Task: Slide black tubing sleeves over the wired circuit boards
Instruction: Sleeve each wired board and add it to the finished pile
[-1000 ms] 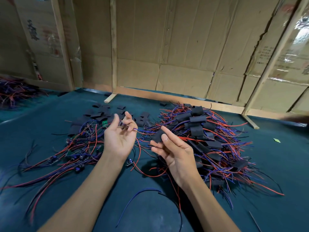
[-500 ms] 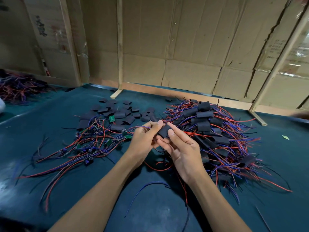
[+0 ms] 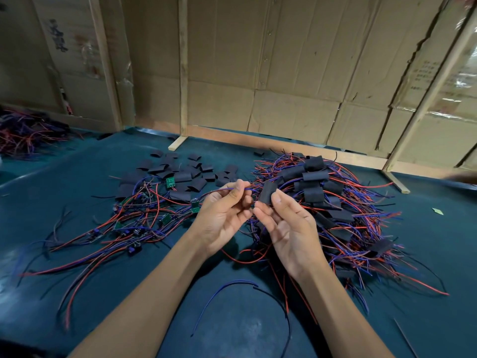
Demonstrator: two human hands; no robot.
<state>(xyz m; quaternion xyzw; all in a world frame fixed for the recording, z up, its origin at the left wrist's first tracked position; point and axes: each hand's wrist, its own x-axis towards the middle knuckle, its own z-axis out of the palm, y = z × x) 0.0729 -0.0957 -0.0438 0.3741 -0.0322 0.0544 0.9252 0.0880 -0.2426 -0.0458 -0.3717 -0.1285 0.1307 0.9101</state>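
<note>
My right hand (image 3: pixel 286 223) pinches a black tubing sleeve (image 3: pixel 267 192) between thumb and fingers, above the table's middle. Close beside it on the left, my left hand (image 3: pixel 224 210) pinches blue and red wires (image 3: pixel 219 190) that run toward the sleeve. The board at the wires' end is hidden. Loose empty sleeves (image 3: pixel 180 174) lie at the back left. In front of them sprawl unsleeved green boards (image 3: pixel 170 182) with red and blue wires. A heap of sleeved boards (image 3: pixel 317 187) with tangled wires fills the right.
The green table mat (image 3: pixel 77 171) ends at a cardboard wall with wooden struts (image 3: pixel 182 73). Another wire heap (image 3: pixel 25 133) lies at the far left. A loose blue wire (image 3: pixel 232 284) curves near my forearms. A small green scrap (image 3: pixel 438 211) sits at the right.
My hands came together over the table's middle, then parted slightly. The sleeve now stands upright in my right hand, with the wires stretched from my left hand toward it.
</note>
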